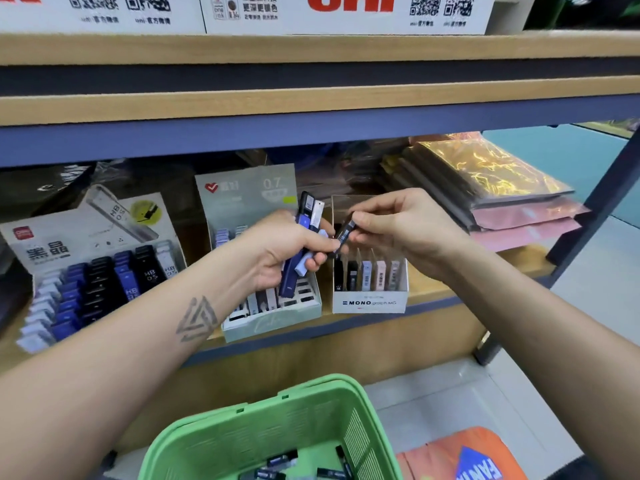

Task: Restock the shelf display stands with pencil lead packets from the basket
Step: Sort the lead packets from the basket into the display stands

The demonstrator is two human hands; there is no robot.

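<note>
My left hand [287, 252] grips a bunch of pencil lead packets [309, 216], dark blue, white and pale lilac, above the middle display stand [277, 320]. My right hand [398, 226] pinches one black packet [344, 233] by its upper end, right beside the bunch, over the white MONO box [370, 301] that holds a row of pastel packets. The left display stand [86, 271] carries rows of blue, black and white packets. Below, the green basket [277, 431] has several dark packets [282, 459] lying on its bottom.
The stands sit on a wooden shelf [433, 299] under a blue shelf rail [311, 133]. Stacked glossy folders [485, 188] lie at the right of the shelf. White uni boxes [346, 12] stand on the shelf above. An orange item [467, 455] lies on the floor beside the basket.
</note>
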